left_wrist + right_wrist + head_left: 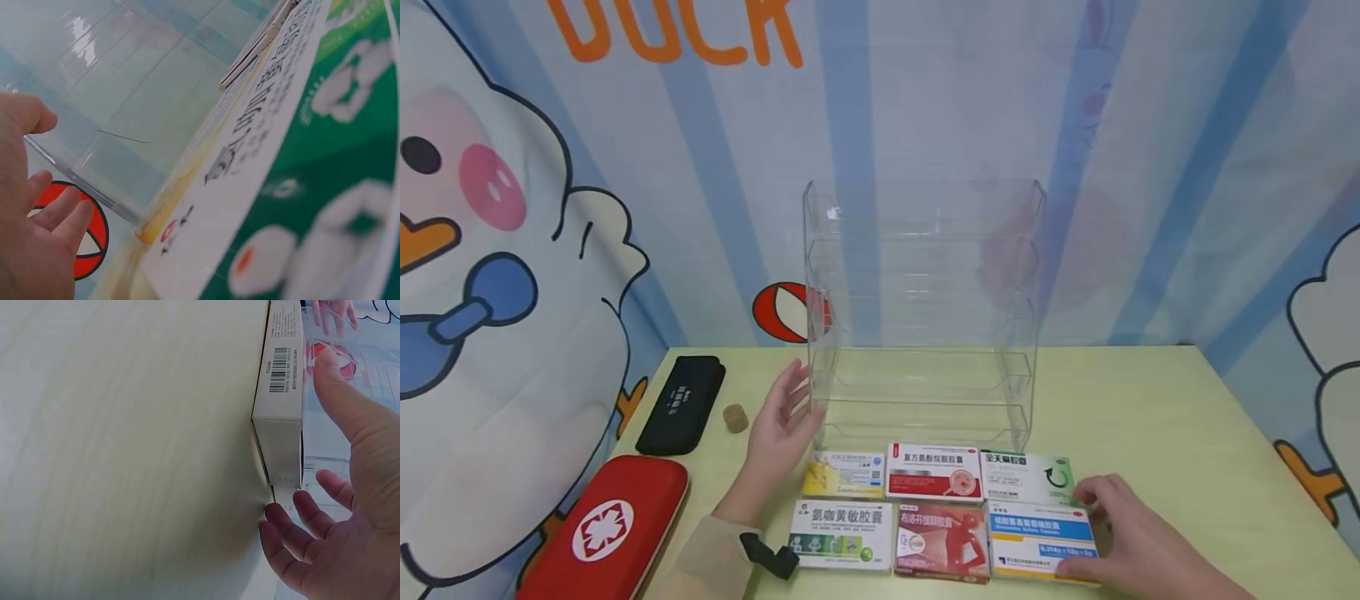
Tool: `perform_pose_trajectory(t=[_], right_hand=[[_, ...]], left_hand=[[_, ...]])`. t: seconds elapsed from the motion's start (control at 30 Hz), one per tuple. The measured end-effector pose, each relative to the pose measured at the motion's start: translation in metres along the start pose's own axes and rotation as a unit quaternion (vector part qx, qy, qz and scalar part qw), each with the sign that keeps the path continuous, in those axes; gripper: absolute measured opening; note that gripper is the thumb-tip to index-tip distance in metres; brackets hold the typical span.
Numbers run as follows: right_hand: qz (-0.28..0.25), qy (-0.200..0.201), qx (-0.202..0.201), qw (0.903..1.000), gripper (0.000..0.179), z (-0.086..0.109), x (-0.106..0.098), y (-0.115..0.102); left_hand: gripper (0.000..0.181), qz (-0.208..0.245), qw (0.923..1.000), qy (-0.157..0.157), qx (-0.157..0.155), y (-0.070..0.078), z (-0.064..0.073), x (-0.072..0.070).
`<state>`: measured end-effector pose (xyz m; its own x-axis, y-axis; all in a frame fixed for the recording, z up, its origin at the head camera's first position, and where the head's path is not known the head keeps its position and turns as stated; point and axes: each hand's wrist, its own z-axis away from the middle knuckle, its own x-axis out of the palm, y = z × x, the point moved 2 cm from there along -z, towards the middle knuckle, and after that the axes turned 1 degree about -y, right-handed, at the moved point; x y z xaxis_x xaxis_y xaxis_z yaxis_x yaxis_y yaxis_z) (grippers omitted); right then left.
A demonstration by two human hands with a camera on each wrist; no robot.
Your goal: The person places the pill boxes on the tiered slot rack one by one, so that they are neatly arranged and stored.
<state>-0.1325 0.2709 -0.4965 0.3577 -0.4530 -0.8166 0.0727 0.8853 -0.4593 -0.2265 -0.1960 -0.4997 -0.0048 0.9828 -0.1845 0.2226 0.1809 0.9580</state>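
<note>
Six printed boxes (942, 542), one mostly red, in two rows

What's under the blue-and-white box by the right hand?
The yellowish table shows beside the blue-and-white box, which seems to rest on it. The box covers whatever is directly underneath, so that can't be seen.
</note>
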Motion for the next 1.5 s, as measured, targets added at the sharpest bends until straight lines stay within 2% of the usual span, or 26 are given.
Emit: perform_pose_trajectory(t=[0.17,0.37,0.6,0.73,0.9,0.97,1.17,1.33,1.43,1.5], right_hand=[[-0.004,-0.017,0.007,0.9998,0.099,-0.002,0.003,0.003],[-0.011,-0.016,0.008,0.9998,0.096,-0.004,0.003,0.007],[-0.031,-0.027,0.010,0.9991,0.099,-0.003,0.001,0.012],[-0.026,-0.028,0.007,0.9992,0.101,-0.001,0.000,0.012],[-0.012,-0.026,0.004,0.9996,0.098,0.001,0.000,0.012],[-0.021,-0.027,0.004,0.9994,0.096,0.002,0.000,0.012],[-0.121,-0.046,0.028,0.9912,0.087,0.004,0.000,0.013],[-0.159,-0.043,0.043,0.9854,0.069,0.005,-0.010,0.015],[-0.174,-0.042,0.032,0.9834,0.058,0.007,-0.020,0.017],[-0.166,-0.037,-0.001,0.9854,0.052,0.008,-0.029,0.018]], left_hand=[[0.078,0.002,0.9999,-0.007,-0.010,-0.005,0.001,-0.001],[0.070,-0.012,0.9994,-0.014,-0.030,-0.010,-0.002,-0.006],[0.066,-0.028,0.9972,-0.053,-0.045,-0.012,-0.006,-0.014],[0.065,-0.028,0.9970,-0.061,-0.040,-0.014,-0.007,-0.015],[0.065,-0.018,0.9980,-0.052,-0.032,-0.019,-0.006,-0.013],[0.066,-0.013,0.9984,-0.045,-0.030,-0.022,-0.005,-0.012],[0.065,-0.008,0.9992,-0.024,-0.030,-0.028,-0.003,-0.010],[0.063,-0.009,0.9993,-0.015,-0.033,-0.032,-0.002,-0.010],[0.062,-0.010,0.9995,-0.014,-0.027,-0.035,-0.003,-0.010],[0.062,-0.010,0.9996,-0.014,-0.021,-0.036,-0.003,-0.010]])
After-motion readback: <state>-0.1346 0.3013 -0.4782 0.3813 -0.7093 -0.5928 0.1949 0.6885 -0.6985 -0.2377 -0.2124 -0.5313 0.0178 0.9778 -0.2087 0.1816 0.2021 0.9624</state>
